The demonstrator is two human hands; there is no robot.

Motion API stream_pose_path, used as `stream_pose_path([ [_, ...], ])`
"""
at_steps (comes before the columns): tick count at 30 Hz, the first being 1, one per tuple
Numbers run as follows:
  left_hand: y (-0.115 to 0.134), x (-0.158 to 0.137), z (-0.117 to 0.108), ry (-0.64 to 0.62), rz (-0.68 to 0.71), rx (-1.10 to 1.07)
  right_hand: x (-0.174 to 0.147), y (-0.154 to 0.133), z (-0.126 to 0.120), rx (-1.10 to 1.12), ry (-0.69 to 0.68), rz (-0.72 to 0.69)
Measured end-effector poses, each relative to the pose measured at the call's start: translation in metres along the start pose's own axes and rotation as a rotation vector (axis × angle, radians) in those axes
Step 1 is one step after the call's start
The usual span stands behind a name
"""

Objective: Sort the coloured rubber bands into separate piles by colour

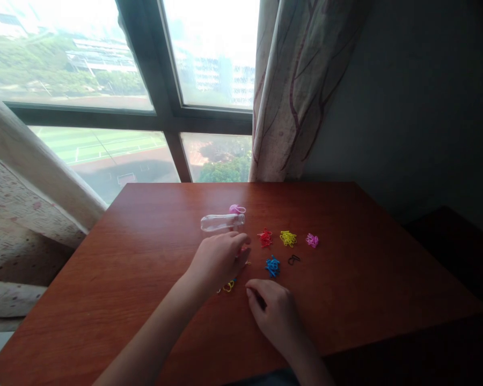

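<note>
My left hand (221,260) reaches over a mixed group of small coloured plastic clips, with its fingers curled and a gap showing before the thumb. Yellow clips (228,286) from that group show below the wrist; the hand hides others. My right hand (274,308) rests low on the table, thumb and forefinger tips together; whatever they hold is too small to make out. Just beyond it lies a pile of blue clips (272,266). Past the left hand, a clear bottle (221,222) lies on its side, with a pink bunch of clips (236,209) by its mouth.
Separate piles of red clips (265,238), yellow clips (288,238) and pink clips (312,240) form a row to the right, with a few black clips (293,260) nearer. The brown wooden table (145,241) meets a window (167,115) and curtain (282,96) behind.
</note>
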State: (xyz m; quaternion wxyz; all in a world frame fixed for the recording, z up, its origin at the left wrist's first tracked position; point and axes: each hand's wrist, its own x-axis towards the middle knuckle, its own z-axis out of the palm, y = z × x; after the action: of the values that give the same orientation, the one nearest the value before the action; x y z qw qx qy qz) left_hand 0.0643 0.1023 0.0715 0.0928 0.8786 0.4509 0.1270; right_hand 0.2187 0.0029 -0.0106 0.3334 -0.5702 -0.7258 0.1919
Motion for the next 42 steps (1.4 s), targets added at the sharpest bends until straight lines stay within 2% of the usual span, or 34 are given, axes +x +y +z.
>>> stream_pose_path([
  [3, -0.012, -0.028, -0.003, 0.073, -0.031, -0.116, 0.000, 0.000, 0.000, 0.005, -0.010, 0.001],
  [6, -0.019, -0.054, 0.004, 0.083, -0.101, -0.182, 0.000, 0.000, 0.000, 0.000, -0.020, 0.007],
  [15, -0.019, -0.100, 0.036, 0.064, -0.211, -0.153, 0.000, 0.000, 0.000, -0.016, -0.006, 0.002],
  [28, -0.017, -0.109, 0.051, 0.128, -0.225, -0.046, -0.001, 0.002, 0.001, -0.018, -0.006, -0.006],
  [42, -0.015, -0.112, 0.050, 0.217, -0.192, -0.080, 0.000, 0.001, 0.001, -0.028, 0.006, -0.010],
])
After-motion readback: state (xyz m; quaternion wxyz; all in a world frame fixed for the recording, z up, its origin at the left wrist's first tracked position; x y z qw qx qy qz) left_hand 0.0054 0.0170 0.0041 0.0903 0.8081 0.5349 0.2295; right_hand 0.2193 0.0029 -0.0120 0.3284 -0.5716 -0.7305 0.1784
